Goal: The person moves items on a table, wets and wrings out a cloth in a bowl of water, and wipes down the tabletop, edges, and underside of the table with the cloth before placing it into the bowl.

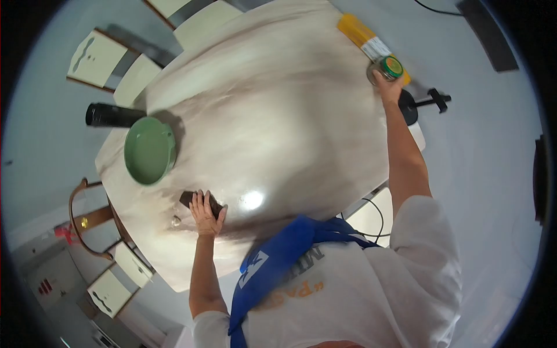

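My right hand (387, 86) is closed around a glass jar (375, 73) with a green and yellow lid, at the table's far right edge. A yellow packet (355, 30) with a white label lies beside and partly behind the jar. My left hand (205, 216) rests with its fingers stretched out over a dark brown, flat item (187, 198) on the table. The hand hides much of that item, so I cannot tell its kind. A green round pan or bowl (149, 152) is farther off at the left, apart from my left hand.
A marbled table (278, 127) spreads before me. At its left edge is a black cylinder (115, 115) by the green vessel. A black stand (409, 108) is near my right forearm. White chairs (97, 60) line the far left side; a small light spot or object (176, 221) is near my left hand.
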Motion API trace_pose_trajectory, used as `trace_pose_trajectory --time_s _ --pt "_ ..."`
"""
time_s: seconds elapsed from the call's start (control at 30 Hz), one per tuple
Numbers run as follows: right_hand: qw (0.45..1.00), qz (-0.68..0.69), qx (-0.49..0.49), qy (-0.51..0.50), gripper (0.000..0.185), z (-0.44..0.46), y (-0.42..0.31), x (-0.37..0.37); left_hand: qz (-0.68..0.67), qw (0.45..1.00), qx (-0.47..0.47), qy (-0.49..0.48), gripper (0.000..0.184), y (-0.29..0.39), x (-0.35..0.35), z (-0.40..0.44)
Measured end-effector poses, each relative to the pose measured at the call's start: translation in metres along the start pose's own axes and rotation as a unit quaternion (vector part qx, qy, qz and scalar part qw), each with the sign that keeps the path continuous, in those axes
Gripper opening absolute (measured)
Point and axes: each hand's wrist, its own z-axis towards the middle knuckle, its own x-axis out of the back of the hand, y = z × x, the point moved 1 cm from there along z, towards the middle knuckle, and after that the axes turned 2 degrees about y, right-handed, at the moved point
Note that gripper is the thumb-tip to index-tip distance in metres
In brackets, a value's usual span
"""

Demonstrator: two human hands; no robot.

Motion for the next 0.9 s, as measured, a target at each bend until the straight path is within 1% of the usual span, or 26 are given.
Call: trace_pose_trajectory --time_s 0.03,0.07,0.13,0.2,0.27,0.37,0.47,0.5,0.53,0.57,0.6,0.63,0.67,0.7,0.73,0.77,0.83,0.87,0.9 --pt "1.000 0.022 0.020 -0.008 0.088 -0.001 0.000 -0.004 -0.009 1.000 0.005 0.005 0.075 0.002 -0.003 -0.001" --pt "0.998 0.052 0.023 -0.024 0.088 0.000 0.012 -0.007 -0.014 1.000 0.017 0.008 0.073 0.000 -0.005 -0.003" --pt "0.992 0.111 0.026 -0.049 0.087 0.000 0.012 -0.013 -0.024 0.999 0.041 0.015 0.067 0.000 -0.004 -0.001" --pt "0.990 0.135 0.025 -0.040 0.087 -0.007 0.001 -0.013 -0.025 0.998 0.060 0.021 0.062 0.004 -0.002 0.002" --pt "0.992 0.126 0.028 -0.012 0.089 -0.013 -0.003 -0.013 -0.028 0.996 0.075 0.037 0.061 0.005 -0.007 0.002" --pt "0.998 0.006 0.049 0.031 0.082 -0.052 -0.006 -0.008 -0.027 0.990 0.126 0.059 0.060 0.010 -0.017 0.005" --pt "0.997 -0.006 -0.032 -0.073 0.077 -0.135 -0.029 -0.020 -0.019 0.984 0.145 0.100 0.062 0.023 -0.021 0.010" --pt "0.990 -0.007 0.002 -0.138 0.070 -0.169 -0.029 -0.030 -0.016 0.982 0.150 0.109 0.063 0.031 -0.021 0.014" --pt "0.978 0.064 0.063 -0.190 0.063 -0.211 -0.063 -0.033 -0.024 0.983 0.150 0.099 0.064 0.040 -0.022 0.019" --pt "0.951 0.061 0.115 -0.279 0.059 -0.247 -0.094 -0.033 -0.032 0.984 0.148 0.089 0.065 0.050 -0.023 0.024" --pt "0.920 0.071 0.080 -0.377 0.056 -0.281 -0.122 -0.038 -0.051 0.984 0.144 0.097 0.066 0.063 -0.024 0.028" --pt "0.885 0.098 0.145 -0.431 0.056 -0.308 -0.149 -0.037 -0.071 0.982 0.137 0.105 0.066 0.075 -0.026 0.032" --pt "0.841 0.186 0.076 -0.502 0.057 -0.333 -0.178 -0.035 -0.110 0.979 0.138 0.098 0.068 0.083 -0.028 0.035" --pt "0.813 0.181 0.064 -0.550 0.059 -0.350 -0.195 -0.037 -0.156 0.976 0.121 0.093 0.069 0.087 -0.029 0.036" --pt "0.783 0.175 0.051 -0.594 0.060 -0.364 -0.206 -0.038 -0.199 0.971 0.112 0.068 0.069 0.089 -0.028 0.038" --pt "0.780 0.171 0.068 -0.598 0.061 -0.375 -0.212 -0.041 -0.242 0.964 0.101 0.042 0.069 0.091 -0.027 0.037" --pt "0.774 0.163 0.105 -0.603 0.063 -0.390 -0.229 -0.053 -0.317 0.940 0.093 0.084 0.064 0.089 -0.019 0.035" --pt "0.776 0.135 0.093 -0.609 0.061 -0.390 -0.239 -0.054 -0.345 0.928 0.098 0.103 0.062 0.085 -0.014 0.032" --pt "0.772 0.129 0.152 -0.603 0.056 -0.392 -0.238 -0.058 -0.373 0.914 0.104 0.121 0.060 0.082 -0.011 0.027"
